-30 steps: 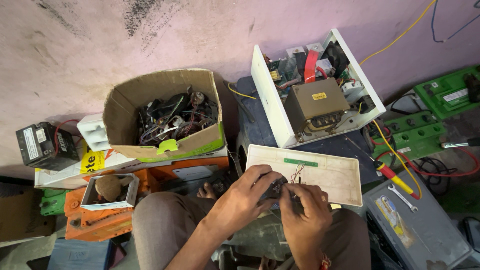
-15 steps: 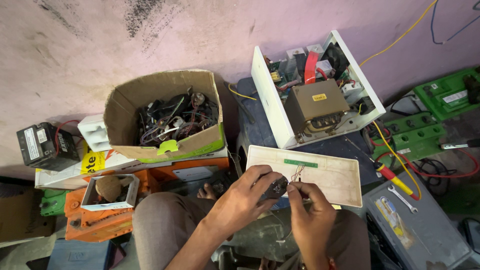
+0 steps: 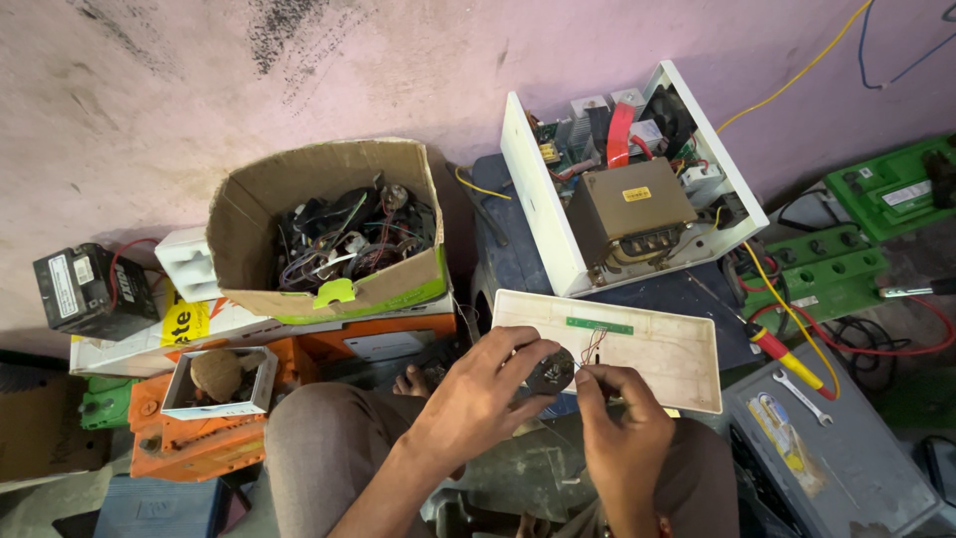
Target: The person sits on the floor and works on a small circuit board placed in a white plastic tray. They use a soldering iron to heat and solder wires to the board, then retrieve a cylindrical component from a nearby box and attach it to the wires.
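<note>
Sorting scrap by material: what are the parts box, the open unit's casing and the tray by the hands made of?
Parts box: brown corrugated cardboard, matte, bent flaps. Casing: white and smooth, painted sheet metal or plastic, unclear which. Tray: cream, scuffed, thin rim; probably plastic.

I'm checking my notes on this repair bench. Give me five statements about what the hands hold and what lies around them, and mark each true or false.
1. The left hand grips a small dark round part. True.
2. The right hand rests flat on the grey battery. False: it pinches at thin wires beside the round part.
3. The cardboard box holds tangled wires and parts. True.
4. The white casing is closed. False: it lies open, showing a transformer.
5. A screwdriver with a red and yellow handle lies to the right. True.
</note>
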